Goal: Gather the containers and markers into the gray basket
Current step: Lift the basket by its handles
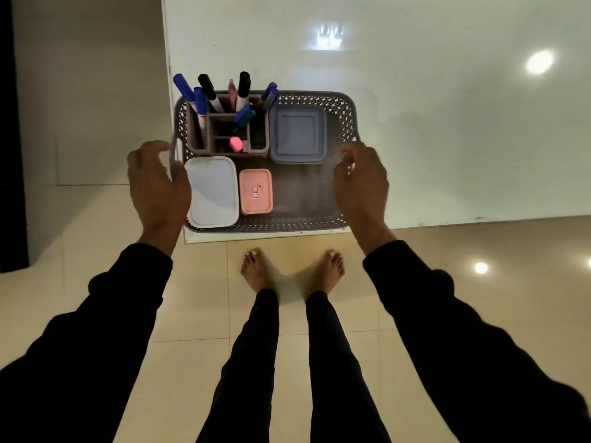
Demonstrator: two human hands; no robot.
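The gray perforated basket [339, 103] sits at the near left corner of the glass table [447, 123]. In it, a compartment holder [259, 148] stands at the back left with several blue and black markers [209, 89] upright and a pink highlighter [236, 144]. Beside the holder lies a square gray-blue container [297, 132]. A white-lidded container [212, 191] and a small pink container [256, 191] lie at the front. My left hand [156, 183] curls around the basket's left handle. My right hand [361, 183] curls around its right handle.
The table's front edge runs just below the basket, and its left edge is close to the basket's left side. Beige floor tiles, my bare feet [291, 270] and my dark-clad legs lie beneath. A dark wall panel [12, 139] stands at the far left.
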